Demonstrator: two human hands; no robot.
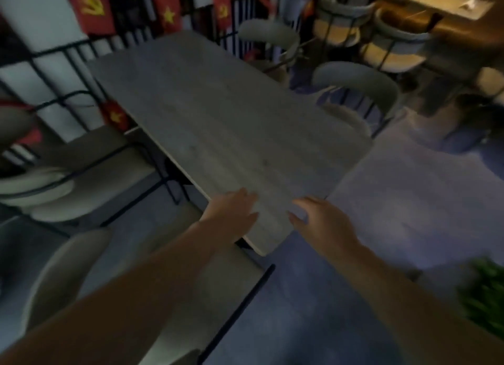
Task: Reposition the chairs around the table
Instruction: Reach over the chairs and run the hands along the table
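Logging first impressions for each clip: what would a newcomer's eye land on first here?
Two bare forearms reach in from below, the left hand and right hand open at the near corner of a long bare grey table that fills the centre. Grey chairs flank it: one on the right, one on the left. Red flags hang on the black railing beyond.

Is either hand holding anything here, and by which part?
Nothing is held. The left hand and right hand hover open over the table corner.
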